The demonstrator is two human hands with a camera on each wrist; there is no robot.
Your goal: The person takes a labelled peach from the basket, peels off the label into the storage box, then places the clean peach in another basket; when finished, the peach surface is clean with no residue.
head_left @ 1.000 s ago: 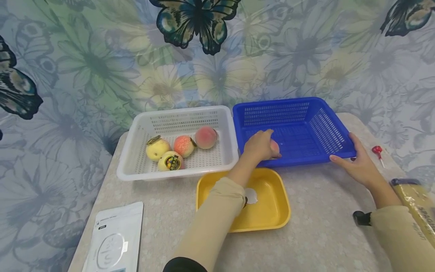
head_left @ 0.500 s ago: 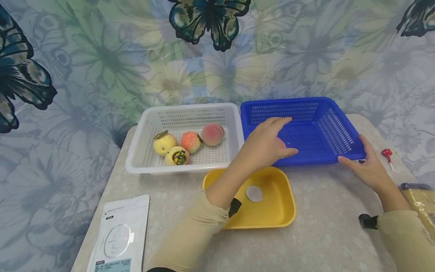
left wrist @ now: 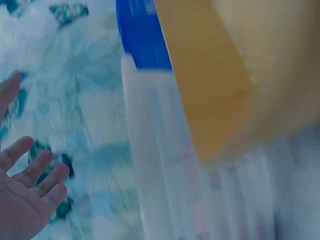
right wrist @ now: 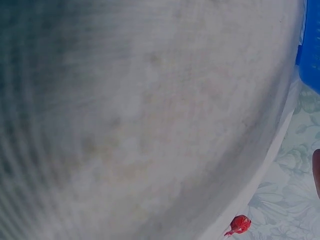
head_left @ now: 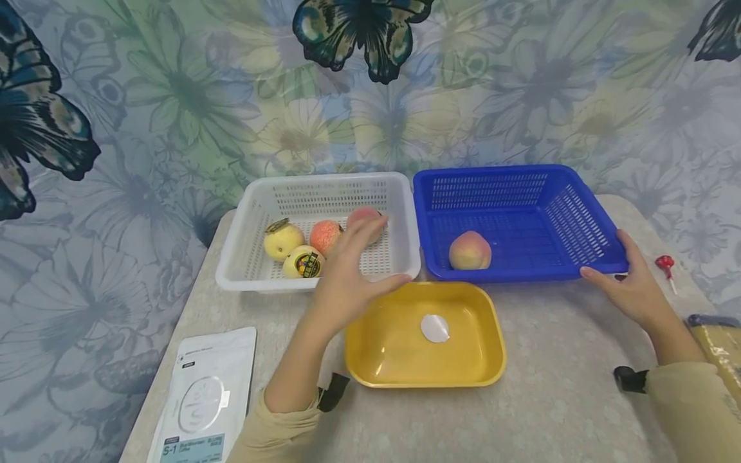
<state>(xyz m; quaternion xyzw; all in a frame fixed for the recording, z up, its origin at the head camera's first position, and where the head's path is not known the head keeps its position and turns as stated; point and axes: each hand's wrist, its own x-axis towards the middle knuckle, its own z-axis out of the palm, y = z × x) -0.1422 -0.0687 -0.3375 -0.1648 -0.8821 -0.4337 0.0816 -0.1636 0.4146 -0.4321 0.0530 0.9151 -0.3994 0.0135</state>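
My left hand (head_left: 345, 276) hovers over the front right part of the white basket (head_left: 230, 257), fingers spread and holding nothing. In the left wrist view the same hand (left wrist: 25, 200) shows a bare palm. Inside the white basket lie a yellow fruit with a leaf (head_left: 282, 240), a pale peach with a dark sticker (head_left: 302, 262), an orange-red peach (head_left: 324, 234) and a pink peach (head_left: 363, 215), partly hidden by my fingers. A pink-yellow peach (head_left: 470, 251) rests at the front left of the blue basket (head_left: 521, 273). My right hand (head_left: 632, 292) grips that basket's front right corner.
A yellow tray (head_left: 492, 347) with a white round patch (head_left: 435, 328) stands in front of the baskets. A white pouch (head_left: 202, 392) lies at the left, a red lollipop (head_left: 665, 262) and a gold packet (head_left: 718, 344) at the right. Behind is a patterned wall covering (head_left: 451, 116).
My left hand let go of the pink-yellow peach in the blue basket and moved left to above the white basket. My right hand kept its grip on the corner. The view shifted slightly.
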